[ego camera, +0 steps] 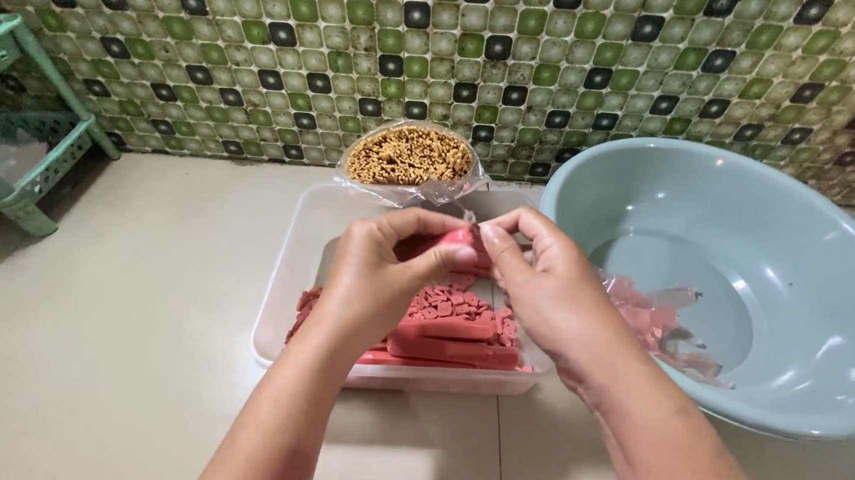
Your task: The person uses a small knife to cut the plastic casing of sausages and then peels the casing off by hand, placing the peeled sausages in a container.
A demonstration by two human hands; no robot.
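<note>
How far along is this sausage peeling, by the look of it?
Some is done: chopped pink pieces lie in the clear tray, and peeled wrappers sit in the blue basin. In hand: left hand and right hand hold one sausage. Left: whole sausages in the tray.

A shallow tray sits mid-counter, holding whole sausages with cut sausage pieces piled on them. Both hands meet above it, the left hand and the right hand sharing one sausage. Behind the tray, by the wall edge, leans a bag of noodle sticks. Right of the tray stands a basin with peeled wrappers inside. A rack occupies the far left corner.
</note>
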